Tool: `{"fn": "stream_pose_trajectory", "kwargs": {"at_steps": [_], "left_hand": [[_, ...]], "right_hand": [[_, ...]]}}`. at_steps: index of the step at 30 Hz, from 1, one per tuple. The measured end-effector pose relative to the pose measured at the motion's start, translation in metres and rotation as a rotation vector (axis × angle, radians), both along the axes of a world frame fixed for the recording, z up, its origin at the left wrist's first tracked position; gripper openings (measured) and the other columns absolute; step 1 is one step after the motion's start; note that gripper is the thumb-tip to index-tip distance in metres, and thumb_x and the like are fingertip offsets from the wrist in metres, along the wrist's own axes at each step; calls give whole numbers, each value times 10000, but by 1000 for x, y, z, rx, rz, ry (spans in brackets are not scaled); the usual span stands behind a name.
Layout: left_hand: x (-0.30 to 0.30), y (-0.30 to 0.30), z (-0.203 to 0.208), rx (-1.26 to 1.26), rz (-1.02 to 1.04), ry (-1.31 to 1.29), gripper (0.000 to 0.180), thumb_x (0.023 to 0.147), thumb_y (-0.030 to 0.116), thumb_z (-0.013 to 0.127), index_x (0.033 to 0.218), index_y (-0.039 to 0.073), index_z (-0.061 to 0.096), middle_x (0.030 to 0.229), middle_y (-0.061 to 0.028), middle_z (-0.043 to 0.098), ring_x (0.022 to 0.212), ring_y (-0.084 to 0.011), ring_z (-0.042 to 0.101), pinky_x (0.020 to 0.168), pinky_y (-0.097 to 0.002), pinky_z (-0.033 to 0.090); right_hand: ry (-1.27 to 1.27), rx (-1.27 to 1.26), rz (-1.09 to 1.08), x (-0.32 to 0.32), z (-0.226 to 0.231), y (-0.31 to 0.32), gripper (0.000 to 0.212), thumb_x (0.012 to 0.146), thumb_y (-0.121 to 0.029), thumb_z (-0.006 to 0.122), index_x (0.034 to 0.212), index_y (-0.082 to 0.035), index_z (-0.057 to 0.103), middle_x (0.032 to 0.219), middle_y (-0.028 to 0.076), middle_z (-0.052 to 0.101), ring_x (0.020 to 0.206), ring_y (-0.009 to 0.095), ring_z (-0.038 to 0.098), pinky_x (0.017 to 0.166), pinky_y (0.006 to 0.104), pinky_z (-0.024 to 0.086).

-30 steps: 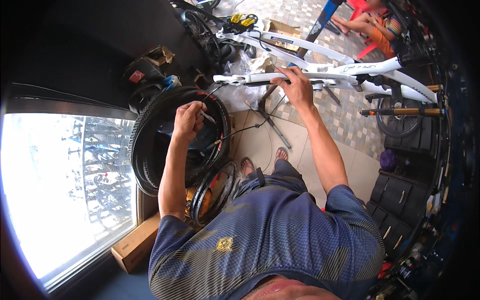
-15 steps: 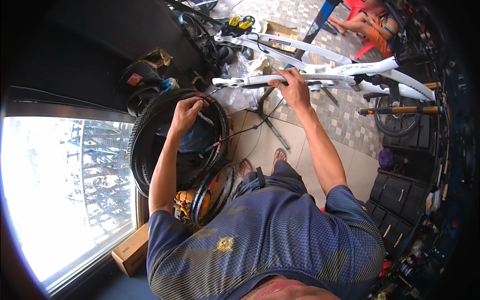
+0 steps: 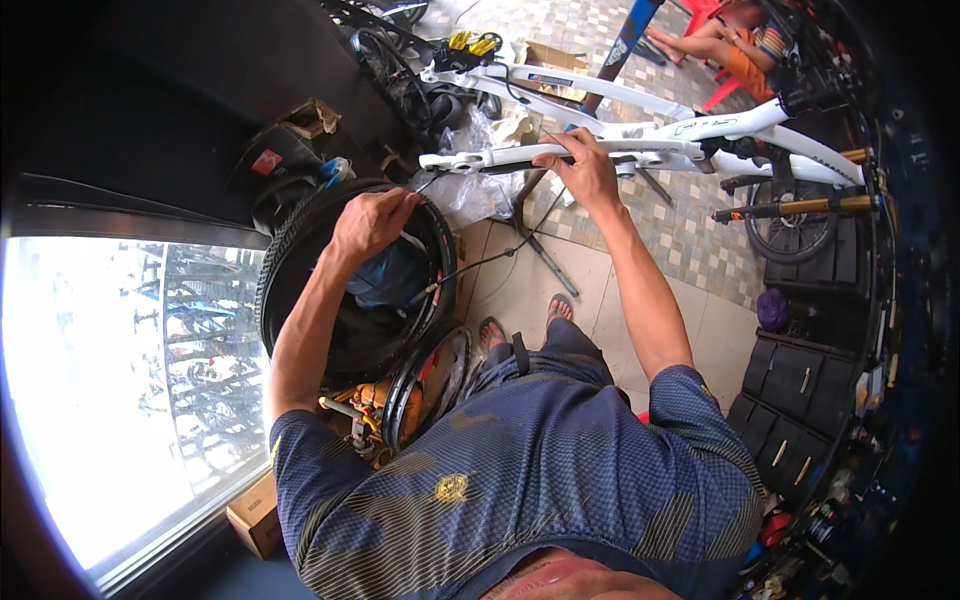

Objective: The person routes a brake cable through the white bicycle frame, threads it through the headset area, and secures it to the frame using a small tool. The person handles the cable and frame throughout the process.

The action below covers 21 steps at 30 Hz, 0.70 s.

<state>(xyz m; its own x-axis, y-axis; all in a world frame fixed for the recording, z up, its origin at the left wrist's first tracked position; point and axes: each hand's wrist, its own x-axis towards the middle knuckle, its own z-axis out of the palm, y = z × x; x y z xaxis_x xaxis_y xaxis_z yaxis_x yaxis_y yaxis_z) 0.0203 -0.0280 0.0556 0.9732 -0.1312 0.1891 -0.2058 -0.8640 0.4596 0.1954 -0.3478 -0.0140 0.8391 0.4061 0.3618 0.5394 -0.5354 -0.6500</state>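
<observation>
Above the tiled floor [image 3: 700, 235], we steady the white bicycle frame [image 3: 655, 149], which stretches across the upper part of our view, with our right hand [image 3: 583, 172], its grip narrow around the near tube. Just beside the frame's left end, our left hand [image 3: 372, 222] pinches a thin black cable [image 3: 430, 181], fingertips drawn together, over the stacked black tyres [image 3: 274, 262].

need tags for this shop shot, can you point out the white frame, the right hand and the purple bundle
White frame [image 3: 752, 122], head view: on its thick upper tube.
Right hand [image 3: 588, 180], head view: back of the hand.
Purple bundle [image 3: 772, 311], head view: its middle.
</observation>
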Motion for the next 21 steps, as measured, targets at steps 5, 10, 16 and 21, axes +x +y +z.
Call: {"fn": "stream_pose_trajectory", "kwargs": {"at_steps": [5,10,16,21], "left_hand": [[-29,26,10,289,-54,-32,353,997,278,651,730,71,549,641,-133,600,616,-370,637,537,-462,511],[-42,41,2,528,-117,-162,318,986,268,660,732,108,554,638,-69,618,558,-291,664,451,-415,514],[-45,45,-31,627,-167,-224,287,984,269,655,754,128,557,634,-44,607,549,-246,667,447,-400,521],[-46,36,-26,349,63,-52,326,1001,291,642,764,83,557,605,-88,566,551,-270,646,490,-388,497]], "right_hand": [[1,0,13,-3,-1,1,475,803,-549,789,1148,-222,779,1059,24,674,924,266,699,772,404,564],[2,-16,-4,-4,-3,1,493,809,-566,777,1161,-220,776,1054,28,667,918,273,695,774,407,562],[-22,23,-2,-7,-6,2,496,811,-584,765,1134,-209,777,1048,38,663,915,282,693,766,412,563],[-16,29,5,-11,1,3,462,818,-493,804,1146,-169,775,1001,71,641,875,275,662,742,391,532]]}}
